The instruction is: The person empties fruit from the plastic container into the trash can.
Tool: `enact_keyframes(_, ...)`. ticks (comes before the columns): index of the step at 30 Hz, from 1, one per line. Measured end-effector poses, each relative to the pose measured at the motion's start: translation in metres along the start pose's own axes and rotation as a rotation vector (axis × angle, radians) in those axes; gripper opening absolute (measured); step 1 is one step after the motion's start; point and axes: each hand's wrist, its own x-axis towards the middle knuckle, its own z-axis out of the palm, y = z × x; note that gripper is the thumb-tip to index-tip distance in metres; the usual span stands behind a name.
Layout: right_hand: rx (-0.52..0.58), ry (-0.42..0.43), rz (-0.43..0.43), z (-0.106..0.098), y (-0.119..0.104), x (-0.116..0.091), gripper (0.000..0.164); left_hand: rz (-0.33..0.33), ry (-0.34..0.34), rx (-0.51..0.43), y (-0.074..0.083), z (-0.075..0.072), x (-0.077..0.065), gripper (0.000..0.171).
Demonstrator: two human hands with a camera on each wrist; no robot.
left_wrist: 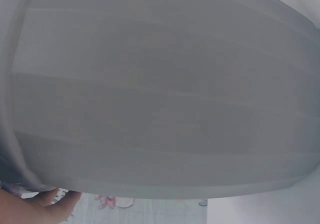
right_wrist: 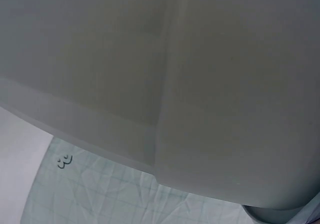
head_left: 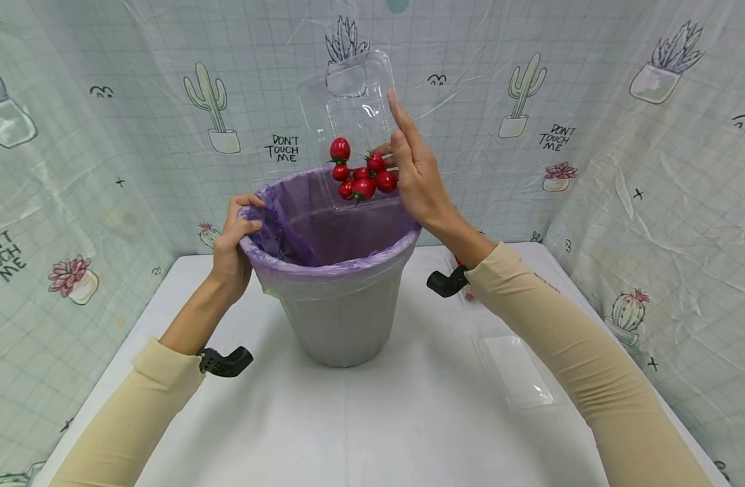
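- My R grip point(head_left: 417, 174) pinches box point(head_left: 354, 122) edge; prob. light, flimsy, slick.
- Toms point(head_left: 364, 189) likely soft: hold box sides.
- L grip point(head_left: 231, 237) clasps bin point(head_left: 342, 318) rim.

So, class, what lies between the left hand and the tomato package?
In the head view, purple liner inside the wastebasket lies between left hand and tomato package.

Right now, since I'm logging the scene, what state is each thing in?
Bin: upright, top open
Purple bag: lining the bin, folded over its rim
Clear tray: tilted steeply, lower end at the bin's opening
Tomatoes: bunched toward the tray's lower end
Left hand: gripping the lined rim
Right hand: holding the tray
Clear plastic piece: lying on the table
Red things: mostly hidden, state unclear
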Motion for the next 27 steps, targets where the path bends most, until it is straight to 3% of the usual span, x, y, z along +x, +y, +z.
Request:
enact_keyframes(9,0.009,0.008,-0.022,0.0,0.022,0.006,0.053,0.001,0.005,-0.009,0.0,0.0,0.0,0.031)
enact_keyframes(16,0.068,-0.005,-0.057,0.0,0.024,0.004,0.052,-0.004,0.005,-0.012,0.0,0.0,0.0,0.031)
enact_keyframes(27,0.049,-0.003,-0.037,0.0,0.024,0.005,0.052,-0.006,0.01,-0.013,0.0,0.001,-0.001,0.03)
